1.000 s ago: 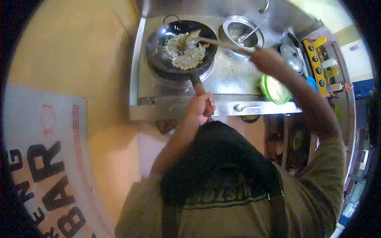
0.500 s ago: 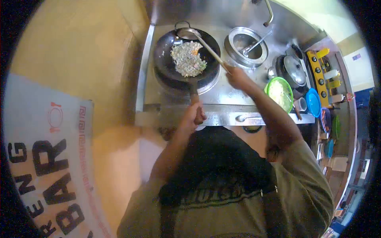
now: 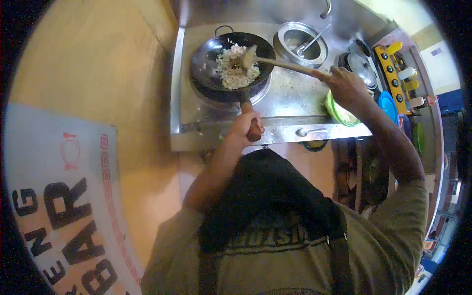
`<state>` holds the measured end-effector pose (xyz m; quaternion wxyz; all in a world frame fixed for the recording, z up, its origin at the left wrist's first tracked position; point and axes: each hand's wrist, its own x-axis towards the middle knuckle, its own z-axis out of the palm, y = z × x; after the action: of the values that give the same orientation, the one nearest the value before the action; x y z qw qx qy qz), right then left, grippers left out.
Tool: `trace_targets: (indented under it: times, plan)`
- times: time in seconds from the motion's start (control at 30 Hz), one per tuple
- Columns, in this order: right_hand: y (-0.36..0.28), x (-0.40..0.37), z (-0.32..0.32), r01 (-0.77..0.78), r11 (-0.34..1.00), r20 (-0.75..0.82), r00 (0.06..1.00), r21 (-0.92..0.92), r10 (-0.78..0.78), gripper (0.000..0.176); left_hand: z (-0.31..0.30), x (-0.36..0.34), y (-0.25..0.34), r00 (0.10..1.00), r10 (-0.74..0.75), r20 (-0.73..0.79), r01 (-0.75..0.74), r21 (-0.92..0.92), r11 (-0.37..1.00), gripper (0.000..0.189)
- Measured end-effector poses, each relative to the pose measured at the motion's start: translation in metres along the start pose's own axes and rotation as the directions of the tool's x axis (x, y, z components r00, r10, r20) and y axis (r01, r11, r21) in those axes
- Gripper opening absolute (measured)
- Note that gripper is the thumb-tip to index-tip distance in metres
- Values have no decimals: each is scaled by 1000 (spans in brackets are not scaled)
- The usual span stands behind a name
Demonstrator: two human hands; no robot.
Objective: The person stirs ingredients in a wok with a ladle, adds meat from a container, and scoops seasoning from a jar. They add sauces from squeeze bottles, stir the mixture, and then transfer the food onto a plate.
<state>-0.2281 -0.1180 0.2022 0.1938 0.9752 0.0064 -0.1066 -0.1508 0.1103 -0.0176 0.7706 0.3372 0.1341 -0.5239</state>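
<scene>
A black wok [image 3: 202, 69] sits on the burner at the left of the steel cooktop. My left hand [image 3: 246, 127] is wrapped around its wooden handle, close to the counter's front edge. Fried rice [image 3: 239, 78] lies heaped in the wok. My right hand [image 3: 348, 87] grips the far end of a long-handled wok ladle [image 3: 287, 64] from the right. The ladle's head is in the rice, with some grains on it.
Right of the wok stands a steel pot [image 3: 281, 43] with another ladle in it. A green bowl [image 3: 338, 111], partly behind my right forearm, holds pale food. Farther right are a lidded pan [image 3: 363, 71], a blue bowl [image 3: 388, 103] and squeeze bottles [image 3: 407, 73]. A faucet [image 3: 326, 7] hangs above.
My right hand has moved right, and the ladle's head has come from the wok's far rim into the rice. The rice is more broken up. The wok has shifted slightly in view.
</scene>
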Motion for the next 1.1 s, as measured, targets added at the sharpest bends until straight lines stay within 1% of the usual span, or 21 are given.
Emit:
trace_targets:
  times: [0.1, 0.13, 0.17, 0.2, 0.23, 0.27, 0.3, 0.37, 0.47, 0.5, 0.57, 0.6, 0.63, 0.7, 0.73, 0.77, 0.83, 0.9, 0.97, 1.07, 1.1]
  plan:
    - [-4, 22, 51, -5, 996, 4, 1000, 88, 5, 50, -8, 4, -5, 999, 12, 43, -10, -41, 999, 16]
    - [-4, 42, 99, -22, 971, -55, 998, 238, 36, 53, -19, 7, -12, 999, 16, 50, -14, -40, 999, 16]
    - [-17, 53, 87, -186, 897, 169, 977, 401, 127, 52, -36, 18, -16, 998, -2, 64, 2, 7, 1000, 15]
    - [-22, 58, 106, -126, 870, 81, 992, 477, 100, 50, -45, 26, -14, 997, -16, 77, 13, 47, 999, 14]
    - [-32, 64, 124, -104, 766, -49, 984, 635, 173, 46, -46, 29, -8, 996, 6, 86, -10, 36, 999, 14]
    - [-45, 74, 128, -133, 741, -61, 972, 658, 228, 46, -51, 30, -10, 999, 30, 30, -31, 32, 999, 13]
    - [-59, 89, 132, -229, 704, 41, 961, 672, 273, 51, -57, 28, -17, 999, 38, -35, -36, 33, 999, 12]
    - [-81, 118, 143, -242, 575, 110, 961, 781, 254, 50, -57, 27, -19, 997, 57, -54, -58, -15, 998, 12]
    - [-82, 98, 106, -141, 583, 97, 990, 800, 105, 49, -64, 30, -8, 992, 107, -68, -96, 147, 984, 11]
    - [-87, 104, 137, -86, 646, -16, 989, 759, 150, 48, -67, 36, -5, 991, 127, -32, -119, 190, 975, 11]
    - [-105, 120, 135, -183, 592, 90, 979, 785, 184, 46, -75, 26, -29, 997, 81, -17, -75, 236, 969, 10]
    - [-103, 112, 99, -317, 268, 294, 948, 910, 122, 46, -71, 24, -24, 996, 84, -29, -77, 186, 979, 10]
    - [-91, 105, 80, -305, 274, 279, 951, 912, 130, 46, -64, 29, -12, 994, 107, -30, -102, 139, 985, 10]
    - [-74, 73, 71, -377, 156, 385, 923, 913, -24, 46, -75, 37, -18, 995, 98, -24, -96, 75, 993, 8]
    - [-74, 62, 71, -327, 430, 347, 937, 842, 32, 43, -81, 42, -19, 994, 109, 14, -109, 67, 992, 8]
    - [-71, 58, 88, -336, 426, 358, 933, 840, 29, 43, -84, 44, -21, 992, 116, 51, -119, 62, 991, 8]
    - [-73, 58, 118, -36, 822, -13, 999, 568, 53, 46, -77, 36, -18, 996, 85, 30, -85, 13, 996, 9]
    - [-90, 93, 118, -123, 850, 33, 992, 512, 123, 51, -72, 33, -11, 998, 69, 14, -69, -28, 997, 9]
    - [-109, 121, 128, -103, 796, 69, 995, 596, 78, 51, -78, 31, -9, 993, -118, 16, 118, -4, 993, 11]
    - [-113, 83, 91, -90, 856, 141, 990, 510, 20, 49, -81, 29, -6, 996, -78, 42, 74, 94, 993, 14]
    - [-99, 73, 77, -91, 792, 121, 992, 604, 22, 45, -70, 25, -7, 995, -91, 41, 86, 94, 992, 14]
